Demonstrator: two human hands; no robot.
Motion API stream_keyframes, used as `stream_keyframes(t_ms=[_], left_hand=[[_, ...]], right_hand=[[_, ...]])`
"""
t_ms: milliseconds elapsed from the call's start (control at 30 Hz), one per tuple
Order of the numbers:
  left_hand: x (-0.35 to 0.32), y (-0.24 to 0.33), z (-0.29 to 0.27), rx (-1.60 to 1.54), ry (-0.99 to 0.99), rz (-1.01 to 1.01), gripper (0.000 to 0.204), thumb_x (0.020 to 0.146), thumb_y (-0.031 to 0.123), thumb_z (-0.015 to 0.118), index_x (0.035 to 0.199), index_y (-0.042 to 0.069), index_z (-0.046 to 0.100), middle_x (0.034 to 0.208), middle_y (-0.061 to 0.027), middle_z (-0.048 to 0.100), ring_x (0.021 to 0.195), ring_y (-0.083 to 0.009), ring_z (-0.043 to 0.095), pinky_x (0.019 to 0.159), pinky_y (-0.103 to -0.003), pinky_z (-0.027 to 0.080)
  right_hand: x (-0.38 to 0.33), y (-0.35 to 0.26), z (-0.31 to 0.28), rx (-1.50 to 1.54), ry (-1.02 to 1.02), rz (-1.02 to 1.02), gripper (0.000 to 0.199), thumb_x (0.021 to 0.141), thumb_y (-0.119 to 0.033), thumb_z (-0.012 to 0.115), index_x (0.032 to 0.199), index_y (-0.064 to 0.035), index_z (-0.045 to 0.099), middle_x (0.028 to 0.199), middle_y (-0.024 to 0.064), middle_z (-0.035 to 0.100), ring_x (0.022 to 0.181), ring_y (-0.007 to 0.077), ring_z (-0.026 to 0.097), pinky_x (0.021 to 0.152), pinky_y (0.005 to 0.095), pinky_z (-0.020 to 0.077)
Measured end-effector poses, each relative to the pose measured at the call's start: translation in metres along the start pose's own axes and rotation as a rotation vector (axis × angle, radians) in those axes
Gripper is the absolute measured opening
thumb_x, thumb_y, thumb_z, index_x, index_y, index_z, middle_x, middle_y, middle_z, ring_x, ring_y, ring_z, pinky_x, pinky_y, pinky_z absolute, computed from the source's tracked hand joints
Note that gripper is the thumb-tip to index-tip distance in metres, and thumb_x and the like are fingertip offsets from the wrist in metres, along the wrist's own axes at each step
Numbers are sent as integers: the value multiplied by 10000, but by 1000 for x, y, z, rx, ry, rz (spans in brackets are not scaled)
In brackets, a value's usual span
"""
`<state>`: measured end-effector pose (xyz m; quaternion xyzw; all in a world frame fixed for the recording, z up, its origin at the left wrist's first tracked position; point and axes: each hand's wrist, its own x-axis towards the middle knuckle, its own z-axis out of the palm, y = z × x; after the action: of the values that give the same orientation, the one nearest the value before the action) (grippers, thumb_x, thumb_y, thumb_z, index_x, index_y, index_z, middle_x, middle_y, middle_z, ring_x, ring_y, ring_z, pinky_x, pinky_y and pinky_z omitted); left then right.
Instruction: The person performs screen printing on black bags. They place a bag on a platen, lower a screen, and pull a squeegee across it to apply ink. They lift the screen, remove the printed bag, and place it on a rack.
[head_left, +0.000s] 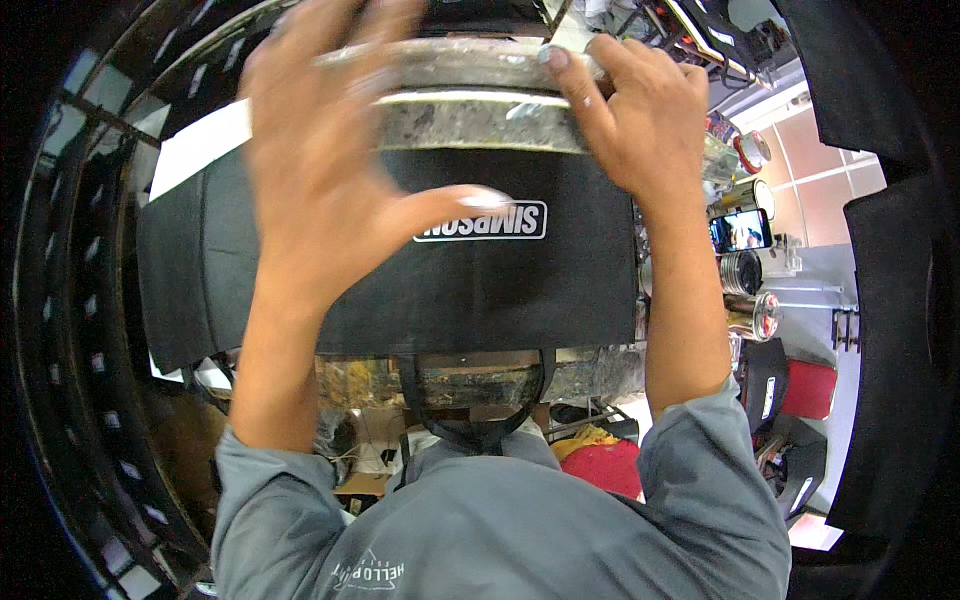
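Grey rim [470,95] at frame top is gripped by right hand [640,120], partly hidden behind blurred, spread-open left hand [320,140]; black cover [480,280] draped below, contact of left unclear.

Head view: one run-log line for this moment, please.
left hand: blurred, on grey metal slab | right hand: grips slab's right end | black fabric panel below

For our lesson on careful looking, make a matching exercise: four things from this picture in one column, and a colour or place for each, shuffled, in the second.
1. left hand
2. phone
3. cloth
4. sleeves

a. grey
b. lit, at the right
c. black
d. blurred, spread over the cloth and the grey slab

Pairs: 1-d, 2-b, 3-c, 4-a
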<state>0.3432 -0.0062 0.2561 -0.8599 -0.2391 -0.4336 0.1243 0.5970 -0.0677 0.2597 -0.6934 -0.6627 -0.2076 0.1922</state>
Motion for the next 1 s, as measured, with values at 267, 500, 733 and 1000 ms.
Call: stream_keyframes(t_ms=[267,500,733,1000], left_hand=[[50,-5,37,159,-397,22,1097,656,827,754,1319,-35,608,1259,-221,630,1220,-381,594,1060,-486,458],[76,-11,28,139,-542,-71,1017,704,819,727,1280,-13,634,1231,-237,659,1189,-375,631,1029,-471,487],[92,-9,19,76,-571,-138,990,671,920,680,1037,1,668,997,-142,661,1006,-275,646,928,-422,497],[96,-8,22,41,-527,-123,819,662,796,785,896,22,656,927,-154,659,933,-289,645,893,-421,492]], right_hand=[[-2,6,5,55,680,-99,500,957,-553,614,953,-56,673,918,166,659,917,348,616,861,522,430],[-299,36,105,132,-179,645,482,933,-258,746,1326,-19,601,1253,249,631,1214,457,566,1054,525,427],[-354,66,154,12,-406,994,841,921,-562,722,1374,108,489,1296,371,580,1272,528,518,1050,558,457],[-367,84,139,378,-258,842,586,987,-385,701,1307,98,610,1241,355,664,1206,478,647,1037,474,498]])
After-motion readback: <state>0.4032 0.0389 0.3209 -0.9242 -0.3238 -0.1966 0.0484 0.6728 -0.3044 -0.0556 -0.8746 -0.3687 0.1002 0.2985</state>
